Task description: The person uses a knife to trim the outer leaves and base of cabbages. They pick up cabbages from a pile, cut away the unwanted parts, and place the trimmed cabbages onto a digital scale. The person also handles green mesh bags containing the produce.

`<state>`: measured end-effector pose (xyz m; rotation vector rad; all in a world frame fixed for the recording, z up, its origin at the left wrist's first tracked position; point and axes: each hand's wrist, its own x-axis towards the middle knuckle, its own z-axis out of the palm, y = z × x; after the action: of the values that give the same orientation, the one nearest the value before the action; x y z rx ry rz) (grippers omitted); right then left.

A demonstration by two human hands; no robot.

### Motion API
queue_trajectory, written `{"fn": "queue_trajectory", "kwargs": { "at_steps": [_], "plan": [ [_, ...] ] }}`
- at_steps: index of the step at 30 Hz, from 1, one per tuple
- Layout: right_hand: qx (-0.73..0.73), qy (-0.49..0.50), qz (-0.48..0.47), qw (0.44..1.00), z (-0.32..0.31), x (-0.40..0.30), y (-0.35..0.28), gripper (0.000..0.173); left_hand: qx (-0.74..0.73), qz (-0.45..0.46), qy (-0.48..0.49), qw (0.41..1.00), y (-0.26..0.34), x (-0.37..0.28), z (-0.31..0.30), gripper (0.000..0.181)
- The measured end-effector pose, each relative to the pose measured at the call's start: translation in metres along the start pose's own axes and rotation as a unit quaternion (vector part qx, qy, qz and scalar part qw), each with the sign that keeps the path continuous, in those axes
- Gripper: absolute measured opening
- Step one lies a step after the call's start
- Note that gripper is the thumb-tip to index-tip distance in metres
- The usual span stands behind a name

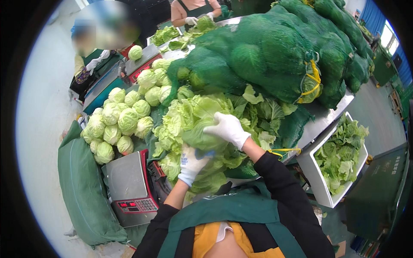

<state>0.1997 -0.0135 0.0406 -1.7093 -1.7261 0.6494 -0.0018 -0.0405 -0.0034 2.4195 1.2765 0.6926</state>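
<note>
A leafy green cabbage (201, 133) is between my two white-gloved hands above a heap of loose cabbage leaves (177, 119). From the right, my right hand (227, 129) grips its outer leaf, thumb pointing left. My left hand (193, 163) is below the cabbage against its underside; its fingers are blurred and partly hidden, with a blue patch beside them. Trimmed pale cabbages (119, 119) are piled to the left of the leaves. Darker outer leaves (264, 116) lie right of my right hand.
Green mesh sacks of cabbages (258, 54) fill the far side of the metal table (317, 122). A red-edged digital scale (127, 177) stands at left beside a green sack (84, 190). A white foam box (329, 193) of leaves is at right. Two co-workers stand across the table.
</note>
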Motion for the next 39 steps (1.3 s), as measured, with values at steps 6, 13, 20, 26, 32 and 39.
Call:
{"fn": "queue_trajectory", "kwargs": {
  "at_steps": [6, 13, 20, 26, 32, 39],
  "plan": [
    [-0.088, 0.041, -0.005, 0.995, 0.003, 0.049, -0.002, 0.039, -0.058, -0.127, -0.153, 0.978, 0.025, 0.064, -0.033, 0.062],
    [-0.037, 0.185, 0.091, 0.978, -0.010, 0.032, 0.057, 0.046, -0.526, -0.184, 0.015, 0.830, -0.061, 0.094, 0.019, 0.071],
    [-0.118, 0.132, 0.001, 0.984, 0.040, -0.053, 0.030, 0.027, -0.368, -0.158, 0.054, 0.915, -0.100, 0.103, 0.064, 0.061],
    [-0.090, 0.065, 0.065, 0.992, 0.060, -0.025, 0.042, 0.010, -0.192, -0.158, 0.045, 0.968, -0.066, 0.092, 0.042, 0.062],
    [-0.133, 0.012, 0.083, 0.988, 0.058, 0.009, 0.061, 0.019, -0.190, -0.176, 0.084, 0.962, -0.051, 0.099, 0.046, 0.068],
    [-0.140, -0.034, 0.091, 0.985, 0.051, 0.003, 0.058, 0.023, -0.136, -0.132, 0.106, 0.976, -0.039, 0.078, 0.051, 0.073]
  ]
}}
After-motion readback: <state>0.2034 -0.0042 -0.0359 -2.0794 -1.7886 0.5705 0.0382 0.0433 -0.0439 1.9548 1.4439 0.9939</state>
